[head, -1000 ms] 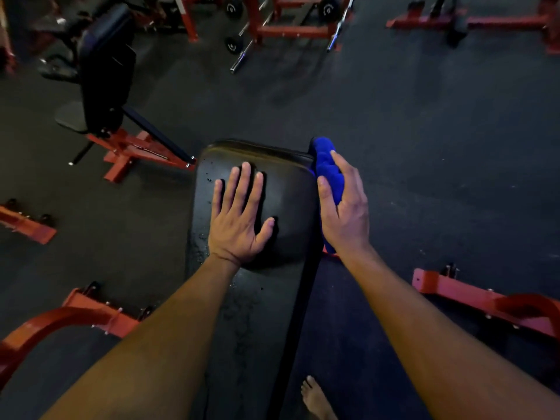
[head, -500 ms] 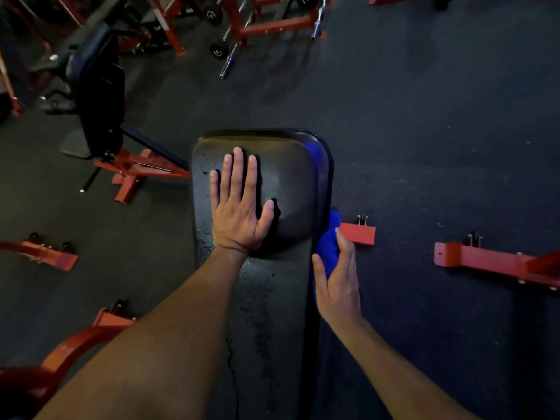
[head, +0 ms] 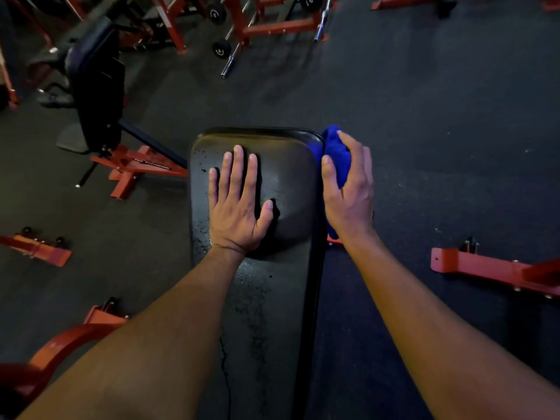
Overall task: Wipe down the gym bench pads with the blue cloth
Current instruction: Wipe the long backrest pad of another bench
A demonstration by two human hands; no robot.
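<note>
Right hand [head: 348, 192] slid fuzzy blue cloth [head: 336, 153] forward.

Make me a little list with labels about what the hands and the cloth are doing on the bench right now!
place: gym floor with red equipment frames
bench pad: black, long, with specks and a crack near the viewer
left hand: flat on top of the pad, fingers straight and spread
right hand: grips the cloth at the pad's right side edge
blue cloth: bunched, pressed against the pad's right edge near the far corner
nearby: another black bench far left, barbells behind
</note>
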